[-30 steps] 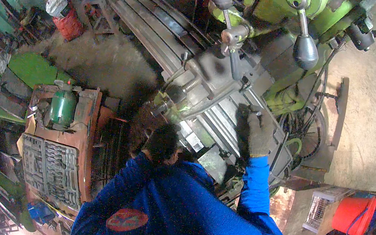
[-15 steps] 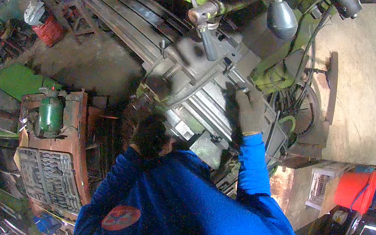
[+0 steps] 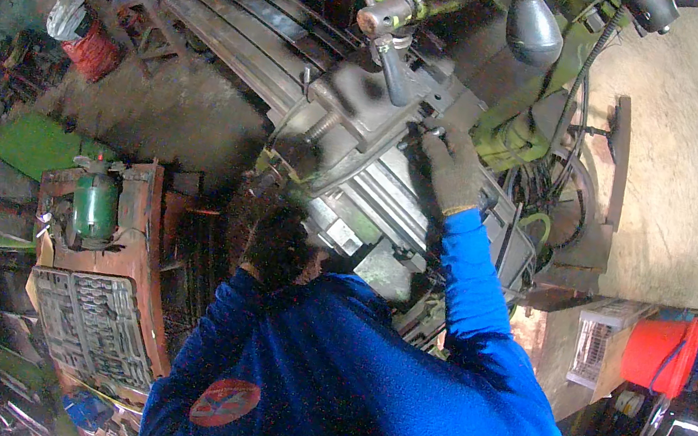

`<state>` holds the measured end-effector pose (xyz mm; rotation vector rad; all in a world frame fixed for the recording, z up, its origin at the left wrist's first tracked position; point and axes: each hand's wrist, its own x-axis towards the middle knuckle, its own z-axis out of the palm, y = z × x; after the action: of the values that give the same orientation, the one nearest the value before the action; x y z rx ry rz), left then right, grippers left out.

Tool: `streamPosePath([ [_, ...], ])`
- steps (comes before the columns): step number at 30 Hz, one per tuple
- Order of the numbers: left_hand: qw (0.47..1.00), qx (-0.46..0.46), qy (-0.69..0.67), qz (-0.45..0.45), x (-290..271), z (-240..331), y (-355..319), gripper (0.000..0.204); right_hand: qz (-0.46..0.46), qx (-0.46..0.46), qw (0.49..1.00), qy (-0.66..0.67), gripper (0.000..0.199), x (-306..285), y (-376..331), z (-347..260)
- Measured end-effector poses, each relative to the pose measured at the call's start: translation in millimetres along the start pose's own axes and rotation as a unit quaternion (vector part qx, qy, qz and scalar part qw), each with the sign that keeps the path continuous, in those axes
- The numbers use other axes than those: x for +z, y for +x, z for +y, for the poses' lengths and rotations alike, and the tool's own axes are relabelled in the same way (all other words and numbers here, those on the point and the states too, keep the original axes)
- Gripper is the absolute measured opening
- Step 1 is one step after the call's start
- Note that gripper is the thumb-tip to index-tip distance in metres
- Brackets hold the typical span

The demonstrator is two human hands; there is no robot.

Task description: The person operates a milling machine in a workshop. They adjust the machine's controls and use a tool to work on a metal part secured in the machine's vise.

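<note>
In the head view, the right hand point(image 3: 453, 171), apparently gloved, is placed just right of centre in the frame, its fingers bent narrowly beside a small metal bolt point(image 3: 426, 131) on the machine point(image 3: 360, 94); whether the bolt is gripped cannot be told. The left hand point(image 3: 278, 238) is lost in shadow left of centre, near a metal shaft point(image 3: 266, 182), its fingers unreadable. The bolt is judged hard, stiff and possibly oily, best held by its exposed end.

Green tank point(image 3: 94, 211), grey tool case point(image 3: 93, 324); red bucket point(image 3: 657, 355)
</note>
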<state>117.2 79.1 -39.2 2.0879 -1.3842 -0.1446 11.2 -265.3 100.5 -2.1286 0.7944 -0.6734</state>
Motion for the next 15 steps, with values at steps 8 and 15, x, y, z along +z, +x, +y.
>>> streamPosePath([
  [8,1.000,0.015,-0.022,-0.009,-2,-6,-3,0.045,-0.035,-0.010,0.999,0.040,0.034,8,8,-1],
  [15,0.998,0.032,0.036,-0.030,10,-13,-5,0.039,-0.075,0.018,0.997,0.000,0.034,7,14,-11],
])
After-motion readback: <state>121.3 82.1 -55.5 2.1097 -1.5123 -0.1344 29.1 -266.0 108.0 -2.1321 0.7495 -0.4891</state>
